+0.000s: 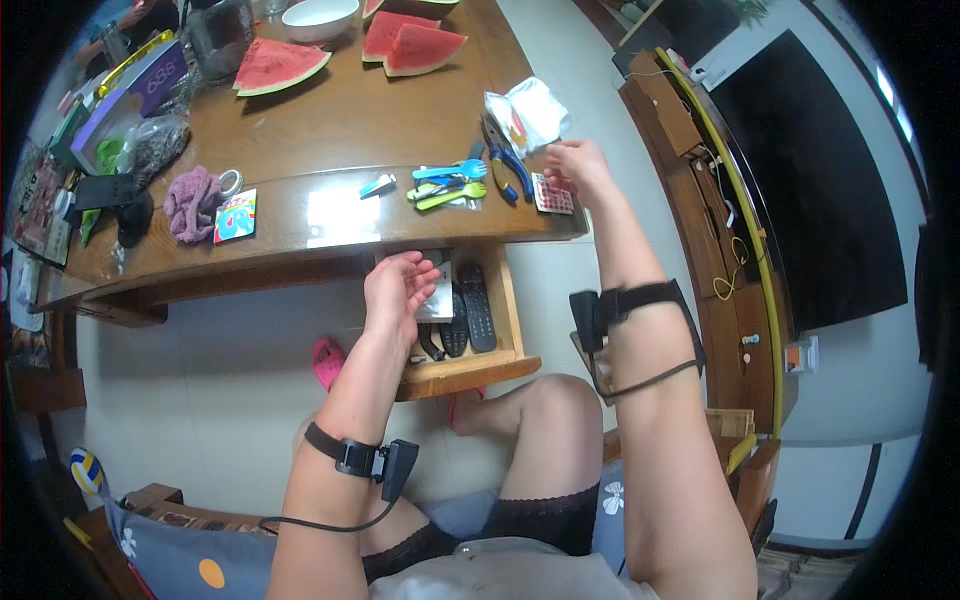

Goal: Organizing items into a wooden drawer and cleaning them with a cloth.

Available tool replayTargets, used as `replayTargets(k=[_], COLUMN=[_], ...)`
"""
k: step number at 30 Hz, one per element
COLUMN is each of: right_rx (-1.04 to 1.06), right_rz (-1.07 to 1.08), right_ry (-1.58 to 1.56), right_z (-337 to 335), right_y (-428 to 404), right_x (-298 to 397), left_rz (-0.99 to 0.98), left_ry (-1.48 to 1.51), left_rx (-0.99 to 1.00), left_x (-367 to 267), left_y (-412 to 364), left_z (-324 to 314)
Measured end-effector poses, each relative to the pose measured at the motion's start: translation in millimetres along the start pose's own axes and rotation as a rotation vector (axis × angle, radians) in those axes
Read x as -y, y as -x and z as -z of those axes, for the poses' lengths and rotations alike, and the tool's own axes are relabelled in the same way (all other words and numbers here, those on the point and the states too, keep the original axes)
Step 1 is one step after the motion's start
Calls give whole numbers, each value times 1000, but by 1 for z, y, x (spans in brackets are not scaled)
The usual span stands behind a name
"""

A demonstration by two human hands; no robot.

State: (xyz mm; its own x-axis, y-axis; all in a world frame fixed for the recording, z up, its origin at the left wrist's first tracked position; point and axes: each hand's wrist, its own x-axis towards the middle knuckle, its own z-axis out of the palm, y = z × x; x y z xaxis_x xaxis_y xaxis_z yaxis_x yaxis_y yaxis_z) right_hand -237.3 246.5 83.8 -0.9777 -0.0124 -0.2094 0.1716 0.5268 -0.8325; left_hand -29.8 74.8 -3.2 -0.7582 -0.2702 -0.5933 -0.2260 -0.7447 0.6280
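My left hand point(394, 292) hovers over the left side of an open wooden drawer point(510, 300), palm up, fingers loosely curled around nothing. Inside the drawer lie a black remote control point(476, 307), a second dark remote point(454, 322) and a whitish packet or booklet point(439, 292), partly hidden by that hand. At the table's right edge, my right hand point(581, 171) has its fingers apart beside a blister pack of red tablets point(553, 196); whether the fingertips touch it is unclear. Pliers with blue and yellow handles point(510, 169) and a crumpled white package point(536, 116) lie just left of and beyond it.
On the wooden table point(300, 142) are blue and green plastic forks point(450, 184), a small blue-and-white tube point(377, 186), a purple cloth point(191, 204), tape point(230, 182), watermelon slices point(281, 66) and a white bowl point(320, 19). My knees sit below the drawer front point(469, 379).
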Motion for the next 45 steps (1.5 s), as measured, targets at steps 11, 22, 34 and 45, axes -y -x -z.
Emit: replayTargets(k=[11,22,34,45], right_rx=[-25,319,472,561], right_rz=[-5,253,177,570], right_ry=[-308,-315,2,637], right_z=[-17,14,-6,-40], right_y=[-47,90,175,169], right_x=[5,9,-15,-61], left_rz=[20,-52,-118,-434], left_ry=[31,-67,-202,-1349], left_rx=[25,454,366,279], left_x=[-7,-13,-20,0], left_y=[-1,12,21,7], left_z=[4,-8,7,21])
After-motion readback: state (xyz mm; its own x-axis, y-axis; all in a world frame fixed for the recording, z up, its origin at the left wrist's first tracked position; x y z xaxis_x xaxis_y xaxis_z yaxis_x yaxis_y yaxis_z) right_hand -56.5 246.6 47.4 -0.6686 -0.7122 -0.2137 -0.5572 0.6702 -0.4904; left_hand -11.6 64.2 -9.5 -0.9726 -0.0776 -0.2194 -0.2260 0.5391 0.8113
